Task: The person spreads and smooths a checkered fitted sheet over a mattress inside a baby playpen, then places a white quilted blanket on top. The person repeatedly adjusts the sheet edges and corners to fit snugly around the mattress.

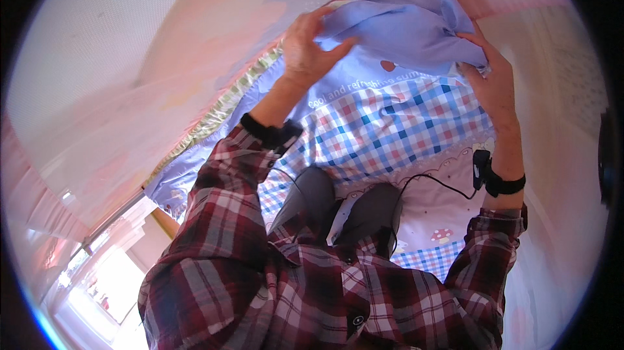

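A plain lavender-blue cloth (414,28) is bunched and raised at the far end of the bedding. My right hand (490,72) pinches its right side between thumb and fingers. At the cloth's left edge is my left hand (309,45), slightly blurred, thumb and fingers spread around the edge; whether it grips is unclear. Beneath lies a blue-and-pink checked quilt (390,123) with a blue band bearing white lettering. I cannot tell whether the raised cloth is part of this quilt.
A pink sheet (429,208) with mushroom prints shows beside my knees (370,213). Green gingham ruffled trim (209,121) runs along the left edge. Pale mesh netting (112,23) rises around the bed. A black cable (438,180) hangs from my right wrist strap (504,185).
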Demonstrator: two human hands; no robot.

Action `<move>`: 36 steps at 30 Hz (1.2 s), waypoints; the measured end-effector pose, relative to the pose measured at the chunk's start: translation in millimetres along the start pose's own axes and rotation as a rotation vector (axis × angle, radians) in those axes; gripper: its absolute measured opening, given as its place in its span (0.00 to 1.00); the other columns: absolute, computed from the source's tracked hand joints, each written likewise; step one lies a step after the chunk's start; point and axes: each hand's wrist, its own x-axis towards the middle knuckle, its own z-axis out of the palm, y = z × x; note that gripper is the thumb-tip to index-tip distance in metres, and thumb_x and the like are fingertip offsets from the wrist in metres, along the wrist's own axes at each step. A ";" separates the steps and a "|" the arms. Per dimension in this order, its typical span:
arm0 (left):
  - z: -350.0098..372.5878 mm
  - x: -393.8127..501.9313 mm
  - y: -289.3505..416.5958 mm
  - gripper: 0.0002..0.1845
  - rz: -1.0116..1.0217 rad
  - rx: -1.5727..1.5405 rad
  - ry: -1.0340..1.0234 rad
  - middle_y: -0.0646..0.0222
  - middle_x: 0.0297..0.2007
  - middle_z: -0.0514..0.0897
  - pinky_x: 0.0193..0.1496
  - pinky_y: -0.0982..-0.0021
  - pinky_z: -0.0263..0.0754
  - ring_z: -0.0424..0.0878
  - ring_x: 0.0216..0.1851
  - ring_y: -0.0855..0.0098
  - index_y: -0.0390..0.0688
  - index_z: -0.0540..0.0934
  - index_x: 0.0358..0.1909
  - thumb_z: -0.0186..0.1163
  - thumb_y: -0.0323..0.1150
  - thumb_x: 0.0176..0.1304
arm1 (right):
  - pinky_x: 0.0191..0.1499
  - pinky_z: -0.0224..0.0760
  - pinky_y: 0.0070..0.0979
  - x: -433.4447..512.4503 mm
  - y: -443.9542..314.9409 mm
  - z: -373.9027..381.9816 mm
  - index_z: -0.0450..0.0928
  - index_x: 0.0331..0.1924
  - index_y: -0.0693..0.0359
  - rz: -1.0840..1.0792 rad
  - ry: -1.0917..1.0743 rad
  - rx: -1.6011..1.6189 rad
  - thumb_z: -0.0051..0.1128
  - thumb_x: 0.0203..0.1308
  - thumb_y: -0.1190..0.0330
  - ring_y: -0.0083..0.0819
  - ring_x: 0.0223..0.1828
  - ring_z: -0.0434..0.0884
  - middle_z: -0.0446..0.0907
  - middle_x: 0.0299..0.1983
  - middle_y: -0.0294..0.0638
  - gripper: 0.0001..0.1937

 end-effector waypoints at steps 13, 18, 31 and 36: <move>-20.5 24.1 -28.5 0.13 -0.588 -0.575 0.084 0.61 0.34 0.85 0.38 0.74 0.75 0.82 0.35 0.73 0.36 0.77 0.50 0.51 0.28 0.66 | 0.55 0.66 0.23 -19.7 4.7 -17.4 0.78 0.51 0.60 0.013 -0.104 0.149 0.57 0.48 0.82 0.31 0.49 0.78 0.81 0.47 0.39 0.22; 3.3 9.5 -0.4 0.27 -0.100 -0.276 -0.174 0.56 0.49 0.80 0.56 0.63 0.69 0.79 0.49 0.64 0.46 0.72 0.60 0.62 0.34 0.57 | 0.51 0.73 0.30 -24.4 10.3 -13.8 0.81 0.48 0.58 -0.085 0.013 0.110 0.62 0.49 0.76 0.39 0.47 0.81 0.82 0.45 0.45 0.18; 19.7 36.8 -8.8 0.21 0.009 -0.157 -0.456 0.60 0.44 0.82 0.57 0.64 0.67 0.78 0.50 0.63 0.42 0.80 0.45 0.69 0.29 0.45 | 0.54 0.73 0.29 5.6 26.0 -10.1 0.77 0.46 0.57 -0.257 0.048 0.114 0.63 0.51 0.76 0.41 0.50 0.78 0.77 0.49 0.44 0.17; 33.5 68.6 0.6 0.15 -0.386 -0.237 -0.578 0.50 0.33 0.82 0.43 0.66 0.73 0.82 0.38 0.62 0.37 0.80 0.42 0.59 0.37 0.60 | 0.50 0.75 0.30 59.9 36.4 -13.9 0.76 0.49 0.57 0.069 0.153 0.071 0.48 0.66 0.64 0.43 0.41 0.81 0.82 0.38 0.44 0.11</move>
